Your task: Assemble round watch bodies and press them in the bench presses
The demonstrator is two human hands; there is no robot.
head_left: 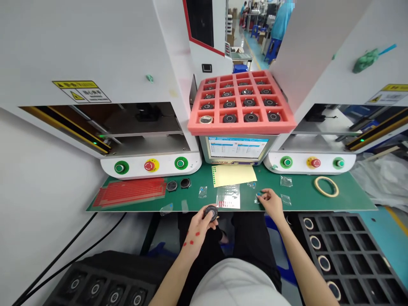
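- The round black watch case [211, 212] is held in the left hand [198, 226], just off the near edge of the green surface [306, 197].
- The left grip is closed around the case: the thumb is laid over its round face, and its rim is backed by the bent fingers.
- The right hand [271, 203] is placed over the near part of the surface, with the thumb and forefinger brought nearly together at a small clear film with a blue tab [258, 194].
- The right grip is almost closed; whether the film is pinched or only touched cannot be told.
- Between the hands, a white label sheet with red marks [228, 204] is laid near the surface's edge, with a pale yellow sheet [236, 176] behind it.
- Two round watch faces [171, 186] are set side by side on the left, just beside a stack of red strips [132, 192].
- A roll of tape [329, 194] is laid flat on the right, and small clear bags [286, 182] are placed between it and the right hand.
- Black round parts are held in the compartments of a pink foam tray [242, 128], which is tilted above the monitor [237, 147].
- Pale rings are seen in the left column of the black tray [347, 250] at the lower right.
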